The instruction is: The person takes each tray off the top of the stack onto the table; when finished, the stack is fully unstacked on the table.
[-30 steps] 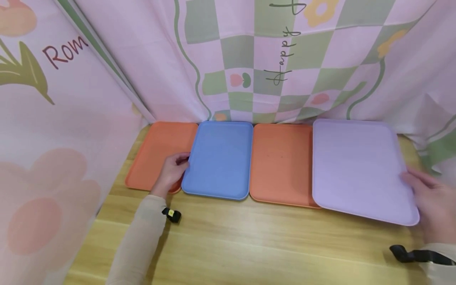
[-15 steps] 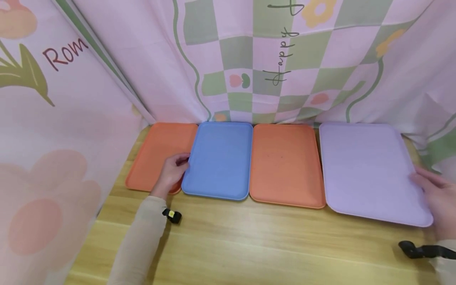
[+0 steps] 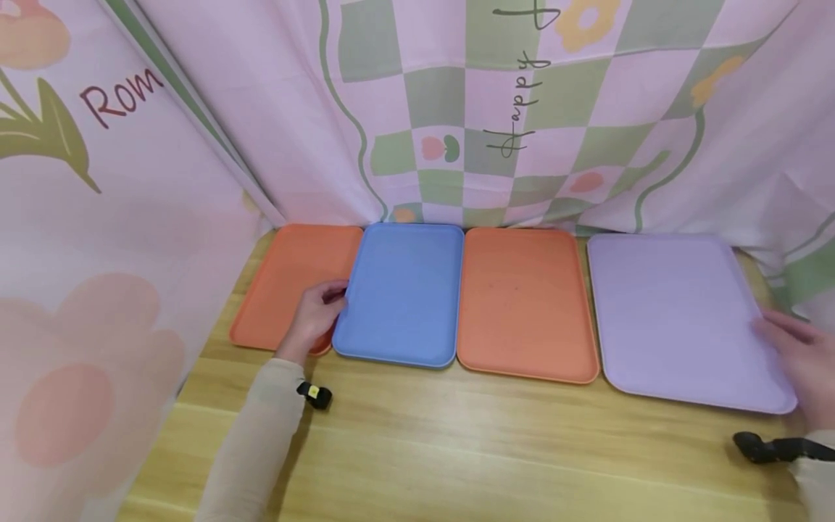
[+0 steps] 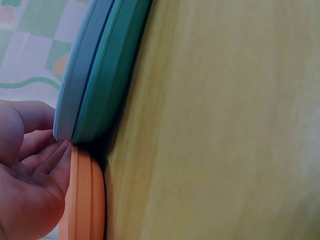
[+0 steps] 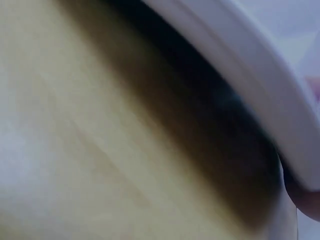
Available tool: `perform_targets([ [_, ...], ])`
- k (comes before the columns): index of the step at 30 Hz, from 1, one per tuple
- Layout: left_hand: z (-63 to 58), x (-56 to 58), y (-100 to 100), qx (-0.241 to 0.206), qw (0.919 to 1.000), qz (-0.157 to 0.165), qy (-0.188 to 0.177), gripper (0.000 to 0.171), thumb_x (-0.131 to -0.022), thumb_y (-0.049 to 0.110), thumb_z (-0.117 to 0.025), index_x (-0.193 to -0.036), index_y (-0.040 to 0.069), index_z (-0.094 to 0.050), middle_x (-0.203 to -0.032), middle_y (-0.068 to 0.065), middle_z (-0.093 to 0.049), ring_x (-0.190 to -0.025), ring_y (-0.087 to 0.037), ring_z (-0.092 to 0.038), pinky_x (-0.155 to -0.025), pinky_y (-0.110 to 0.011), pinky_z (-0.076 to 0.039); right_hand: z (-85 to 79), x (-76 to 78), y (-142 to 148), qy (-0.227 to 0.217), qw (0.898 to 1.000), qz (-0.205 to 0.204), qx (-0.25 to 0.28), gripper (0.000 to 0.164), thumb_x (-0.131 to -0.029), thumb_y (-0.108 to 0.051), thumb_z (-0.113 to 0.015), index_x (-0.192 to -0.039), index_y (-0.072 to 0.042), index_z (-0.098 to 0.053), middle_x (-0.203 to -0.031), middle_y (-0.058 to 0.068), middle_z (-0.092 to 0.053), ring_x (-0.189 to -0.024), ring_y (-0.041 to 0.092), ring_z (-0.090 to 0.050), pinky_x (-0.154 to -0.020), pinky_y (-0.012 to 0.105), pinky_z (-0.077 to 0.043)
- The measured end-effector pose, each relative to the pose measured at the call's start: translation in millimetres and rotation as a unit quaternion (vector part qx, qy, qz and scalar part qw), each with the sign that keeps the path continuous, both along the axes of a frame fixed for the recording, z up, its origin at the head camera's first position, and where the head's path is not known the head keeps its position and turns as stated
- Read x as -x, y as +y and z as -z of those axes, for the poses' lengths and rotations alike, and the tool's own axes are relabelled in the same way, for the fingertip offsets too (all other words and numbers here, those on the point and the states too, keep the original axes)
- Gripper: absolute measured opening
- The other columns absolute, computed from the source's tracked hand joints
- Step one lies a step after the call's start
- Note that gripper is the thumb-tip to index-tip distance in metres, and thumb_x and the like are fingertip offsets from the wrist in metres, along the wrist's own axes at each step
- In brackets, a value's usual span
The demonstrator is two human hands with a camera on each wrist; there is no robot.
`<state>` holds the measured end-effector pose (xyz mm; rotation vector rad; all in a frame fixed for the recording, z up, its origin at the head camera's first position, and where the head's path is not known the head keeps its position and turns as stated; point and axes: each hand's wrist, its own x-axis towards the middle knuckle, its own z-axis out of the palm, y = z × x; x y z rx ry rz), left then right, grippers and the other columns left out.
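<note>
In the head view, my left hand (image 3: 316, 319) lies over the left orange tray (image 3: 274, 290) and pinches the left edge of the blue tray (image 3: 401, 290). The left wrist view shows that blue tray stacked on a green tray (image 4: 107, 85). At far right, my right hand (image 3: 802, 362) grips the right edge of a purple tray (image 3: 678, 312), thumb on top and fingers hidden below. Under the purple tray's rim (image 5: 250, 75), the right wrist view shows a dark gap above the table. Between blue and purple lies another orange tray (image 3: 522, 304).
All the trays sit in a row along the back of a wooden table (image 3: 470, 442). A patterned curtain (image 3: 437, 109) hangs right behind them, and more printed cloth (image 3: 98, 239) closes off the left side.
My right hand has drawn the purple tray rightward and lowered it, off its overlap with the orange tray beside it. My left hand stays at the blue tray.
</note>
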<state>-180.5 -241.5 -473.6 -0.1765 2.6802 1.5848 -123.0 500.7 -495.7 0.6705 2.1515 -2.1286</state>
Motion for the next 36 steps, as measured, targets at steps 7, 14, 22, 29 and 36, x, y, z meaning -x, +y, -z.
perform_targets([
  [7, 0.1, 1.0, 0, 0.002, 1.0000, 0.007, -0.004, 0.040, -0.102, 0.003, -0.065, -0.141, -0.005, -0.067, -0.141, -0.026, -0.068, -0.134, -0.039, -0.065, -0.112, -0.051, -0.055, -7.4, 14.4, -13, -0.019, 0.930, -0.037, -0.365, 0.055, -0.106, -0.038, -0.064, -0.153, -0.011, -0.060, -0.081, -0.052, -0.052, -0.094, 0.001, -0.062, -0.071, 0.011, -0.041],
  [14, 0.8, 2.4, 0, 0.003, 0.9999, 0.012, -0.004, 0.040, -0.102, 0.003, -0.064, -0.141, -0.005, -0.067, -0.142, -0.026, -0.068, -0.134, -0.040, -0.065, -0.113, -0.051, -0.055, -18.9, 15.9, -25, -0.004, 0.893, -0.031, -0.449, 0.047, -0.103, -0.026, -0.058, -0.135, 0.008, -0.068, -0.070, -0.046, -0.054, -0.084, -0.017, -0.035, -0.062, 0.015, -0.035],
  [22, 0.7, 2.4, -2, -0.010, 0.9999, 0.011, -0.005, 0.041, -0.102, 0.001, -0.064, -0.143, -0.005, -0.066, -0.143, -0.027, -0.068, -0.135, -0.039, -0.064, -0.113, -0.051, -0.054, -31.0, 5.2, -37, -0.023, 0.936, 0.017, -0.350, 0.029, -0.104, -0.034, -0.059, -0.125, -0.027, -0.077, -0.074, -0.058, -0.040, -0.076, -0.019, -0.040, -0.059, 0.013, -0.040],
  [29, -0.7, 2.2, -4, 0.001, 0.9999, 0.011, -0.013, 0.042, -0.103, 0.006, -0.064, -0.144, -0.004, -0.065, -0.144, -0.026, -0.067, -0.136, -0.039, -0.063, -0.114, -0.051, -0.054, -44.2, 2.3, -68, -0.034, 0.948, 0.078, -0.307, 0.034, -0.104, -0.036, -0.060, -0.135, -0.044, -0.071, -0.076, -0.056, -0.044, -0.083, -0.017, -0.040, -0.068, 0.007, -0.034],
  [36, 0.2, 1.5, -6, 0.015, 0.9996, 0.009, -0.020, 0.042, -0.104, 0.008, -0.064, -0.145, -0.002, -0.065, -0.146, -0.024, -0.067, -0.137, -0.037, -0.062, -0.115, -0.052, -0.053, -55.1, 15.8, -108, -0.020, 0.941, 0.021, -0.337, 0.054, -0.107, -0.049, -0.056, -0.151, -0.018, -0.064, -0.080, -0.056, -0.048, -0.092, -0.022, -0.043, -0.076, 0.006, -0.035],
])
